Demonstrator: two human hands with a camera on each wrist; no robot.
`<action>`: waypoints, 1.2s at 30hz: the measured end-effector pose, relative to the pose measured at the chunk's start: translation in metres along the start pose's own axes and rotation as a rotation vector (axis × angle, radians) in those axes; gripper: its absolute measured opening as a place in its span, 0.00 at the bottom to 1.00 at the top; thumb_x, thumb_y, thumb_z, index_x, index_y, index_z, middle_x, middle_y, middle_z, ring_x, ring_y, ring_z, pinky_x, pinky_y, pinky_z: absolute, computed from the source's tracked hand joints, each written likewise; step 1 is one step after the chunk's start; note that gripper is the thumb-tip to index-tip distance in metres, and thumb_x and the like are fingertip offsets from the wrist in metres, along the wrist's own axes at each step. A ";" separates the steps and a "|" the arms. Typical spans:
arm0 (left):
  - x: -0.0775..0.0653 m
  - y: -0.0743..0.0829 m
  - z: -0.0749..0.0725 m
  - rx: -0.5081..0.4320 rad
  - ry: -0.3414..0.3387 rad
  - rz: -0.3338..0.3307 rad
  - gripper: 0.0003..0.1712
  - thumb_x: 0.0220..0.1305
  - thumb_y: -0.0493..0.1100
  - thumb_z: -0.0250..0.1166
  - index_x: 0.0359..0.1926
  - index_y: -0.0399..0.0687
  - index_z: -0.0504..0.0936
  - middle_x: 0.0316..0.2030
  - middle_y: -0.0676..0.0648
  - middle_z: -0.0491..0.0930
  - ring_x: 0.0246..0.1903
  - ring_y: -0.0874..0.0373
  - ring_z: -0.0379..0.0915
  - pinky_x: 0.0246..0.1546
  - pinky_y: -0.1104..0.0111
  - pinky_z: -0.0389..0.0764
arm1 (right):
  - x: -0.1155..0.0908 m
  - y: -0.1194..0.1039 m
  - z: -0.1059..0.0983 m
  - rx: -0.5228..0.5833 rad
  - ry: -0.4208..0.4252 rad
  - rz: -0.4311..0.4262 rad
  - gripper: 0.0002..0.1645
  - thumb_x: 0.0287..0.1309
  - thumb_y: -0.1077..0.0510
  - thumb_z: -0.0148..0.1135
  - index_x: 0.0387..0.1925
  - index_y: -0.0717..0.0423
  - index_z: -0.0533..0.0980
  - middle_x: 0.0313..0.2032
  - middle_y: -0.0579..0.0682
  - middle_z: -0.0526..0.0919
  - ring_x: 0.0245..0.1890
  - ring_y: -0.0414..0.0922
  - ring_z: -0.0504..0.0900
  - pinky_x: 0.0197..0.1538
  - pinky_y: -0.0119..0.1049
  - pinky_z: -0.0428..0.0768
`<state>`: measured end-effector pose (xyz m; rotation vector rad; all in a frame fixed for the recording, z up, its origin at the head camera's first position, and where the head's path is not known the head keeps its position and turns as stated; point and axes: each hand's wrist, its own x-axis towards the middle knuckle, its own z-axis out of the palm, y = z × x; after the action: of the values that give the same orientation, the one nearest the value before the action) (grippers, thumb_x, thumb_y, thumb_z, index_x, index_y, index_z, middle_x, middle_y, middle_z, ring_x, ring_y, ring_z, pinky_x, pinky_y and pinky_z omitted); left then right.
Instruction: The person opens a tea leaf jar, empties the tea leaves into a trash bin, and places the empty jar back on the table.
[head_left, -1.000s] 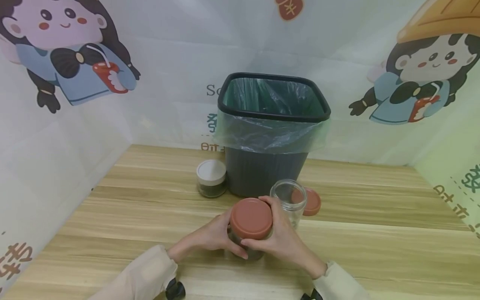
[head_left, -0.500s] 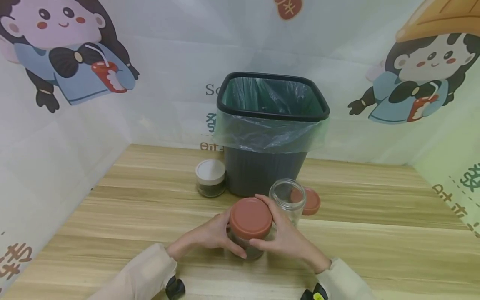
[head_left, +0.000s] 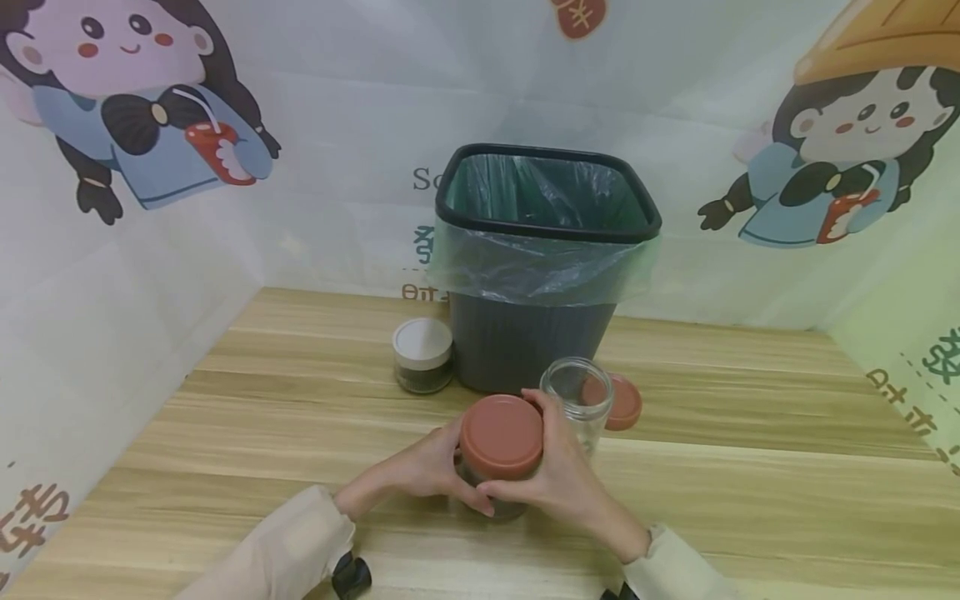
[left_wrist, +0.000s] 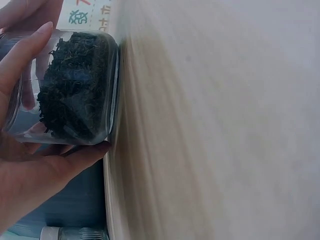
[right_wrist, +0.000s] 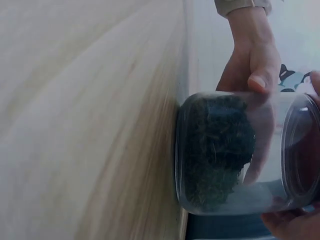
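Observation:
A clear jar [left_wrist: 75,90] part-filled with dark, dried leaves like tea stands on the table, its red-brown lid [head_left: 502,436] on top. My left hand [head_left: 426,467] grips the jar body from the left, thumb across the front. From the right, my right hand [head_left: 558,475] grips the lid with its thumb at the front edge and fingers round the far side. In the right wrist view, the leaves [right_wrist: 215,150] fill the lower part of the jar. Just behind my right hand stands an open clear jar [head_left: 577,392], partly hidden by that hand.
A dark bin [head_left: 525,346] with a black rim and a clear liner stands at the back. Left of it is a small white-lidded jar [head_left: 423,354] with dark contents. Another red-brown lid [head_left: 626,404] lies behind the open jar. Printed cloth [head_left: 337,150] hangs round the wooden table [head_left: 262,400].
My right hand's thumb first shifted right along the lid's front edge, then came back left. The left hand and the jar have stayed in place.

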<state>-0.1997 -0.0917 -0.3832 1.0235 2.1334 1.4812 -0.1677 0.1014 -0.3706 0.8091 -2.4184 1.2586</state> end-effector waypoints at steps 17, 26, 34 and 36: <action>0.000 0.001 0.000 -0.016 -0.006 -0.020 0.55 0.36 0.38 0.75 0.65 0.48 0.52 0.60 0.48 0.62 0.60 0.54 0.57 0.59 0.57 0.59 | 0.002 0.006 -0.006 0.068 -0.102 -0.037 0.50 0.35 0.54 0.73 0.60 0.55 0.56 0.53 0.49 0.67 0.51 0.44 0.68 0.51 0.46 0.70; 0.000 -0.001 -0.001 -0.015 -0.015 -0.005 0.55 0.36 0.37 0.75 0.65 0.47 0.52 0.60 0.48 0.62 0.60 0.54 0.57 0.59 0.58 0.59 | 0.002 0.007 -0.015 0.158 -0.219 0.010 0.53 0.40 0.56 0.70 0.64 0.54 0.50 0.58 0.51 0.65 0.58 0.48 0.64 0.57 0.53 0.63; 0.001 -0.002 -0.001 -0.014 -0.021 0.023 0.55 0.37 0.37 0.75 0.65 0.48 0.52 0.61 0.48 0.61 0.60 0.53 0.56 0.60 0.57 0.58 | -0.001 0.004 -0.008 0.107 -0.122 -0.064 0.60 0.36 0.53 0.73 0.64 0.64 0.46 0.58 0.55 0.64 0.56 0.50 0.66 0.55 0.50 0.67; 0.001 -0.002 0.000 -0.005 -0.015 0.019 0.55 0.37 0.38 0.75 0.65 0.49 0.53 0.60 0.48 0.62 0.60 0.54 0.57 0.59 0.57 0.59 | 0.000 0.003 -0.005 0.065 -0.072 -0.080 0.60 0.34 0.50 0.74 0.63 0.65 0.48 0.56 0.55 0.65 0.54 0.49 0.67 0.53 0.49 0.69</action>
<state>-0.2011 -0.0918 -0.3845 1.0524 2.1147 1.4815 -0.1693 0.1073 -0.3701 0.9753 -2.3856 1.3050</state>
